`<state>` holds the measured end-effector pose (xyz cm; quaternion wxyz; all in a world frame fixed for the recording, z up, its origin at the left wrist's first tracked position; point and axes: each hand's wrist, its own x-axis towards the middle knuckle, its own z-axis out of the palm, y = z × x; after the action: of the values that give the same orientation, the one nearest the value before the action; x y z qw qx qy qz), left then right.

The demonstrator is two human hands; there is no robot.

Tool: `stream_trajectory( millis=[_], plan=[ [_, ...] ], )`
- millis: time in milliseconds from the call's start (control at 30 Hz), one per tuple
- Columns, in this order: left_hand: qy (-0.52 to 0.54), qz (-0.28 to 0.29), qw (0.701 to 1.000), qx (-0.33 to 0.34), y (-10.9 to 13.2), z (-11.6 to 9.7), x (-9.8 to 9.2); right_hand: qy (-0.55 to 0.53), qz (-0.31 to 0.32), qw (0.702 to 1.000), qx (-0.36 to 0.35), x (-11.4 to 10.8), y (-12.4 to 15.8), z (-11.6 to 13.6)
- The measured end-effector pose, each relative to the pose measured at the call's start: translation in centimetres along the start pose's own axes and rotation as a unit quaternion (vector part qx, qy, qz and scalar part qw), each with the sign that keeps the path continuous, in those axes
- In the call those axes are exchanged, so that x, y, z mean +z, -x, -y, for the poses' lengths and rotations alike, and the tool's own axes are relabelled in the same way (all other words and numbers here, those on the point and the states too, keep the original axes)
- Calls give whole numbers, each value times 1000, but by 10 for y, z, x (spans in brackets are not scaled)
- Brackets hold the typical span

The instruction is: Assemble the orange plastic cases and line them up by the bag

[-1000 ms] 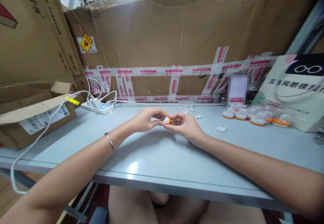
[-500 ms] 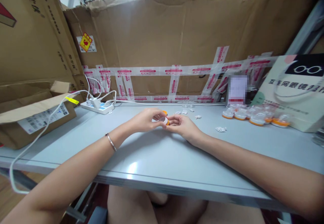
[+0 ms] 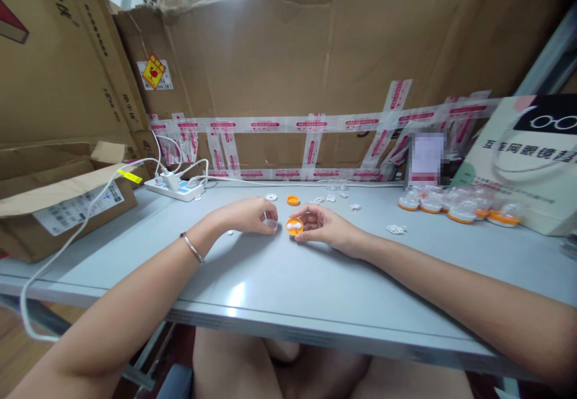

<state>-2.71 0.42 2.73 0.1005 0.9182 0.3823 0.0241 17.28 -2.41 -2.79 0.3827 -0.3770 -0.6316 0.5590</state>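
My left hand pinches a clear, rounded plastic piece just above the table. In my right hand, thumb and fingers grip a round orange base by its edge, its face tilted towards me with small white round parts inside. The two pieces are apart, with a small gap between the hands. Behind them on the table lie a second orange round piece and a white disc. A small white bit sits under my left wrist.
Several small white plastic parts are scattered right of centre. Clear-topped orange-based pieces cluster at the right, by a paper bag and a blurred upright screen. A power strip with cables and an open carton stand left.
My hands have moved apart. The clear piece is now away from the orange base, whose inside faces me. The orange piece and white disc behind have come into fuller view.
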Motion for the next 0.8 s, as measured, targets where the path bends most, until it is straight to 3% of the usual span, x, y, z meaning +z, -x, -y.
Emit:
stream_trajectory(
  millis=[100,233,433,800],
  plan=[
    [12,-47,999,19,-1,-3,0,4,1,1000,-6,0,0,0],
    [47,-126,987,92,-2,-12,0,15,-14,1000,-12,1,0,1],
    [47,-111,984,133,-4,-20,6,13,-16,1000,-18,1,-1,0],
    [4,-154,978,140,-5,-27,11,13,6,999,-49,0,-3,-3]
  ],
)
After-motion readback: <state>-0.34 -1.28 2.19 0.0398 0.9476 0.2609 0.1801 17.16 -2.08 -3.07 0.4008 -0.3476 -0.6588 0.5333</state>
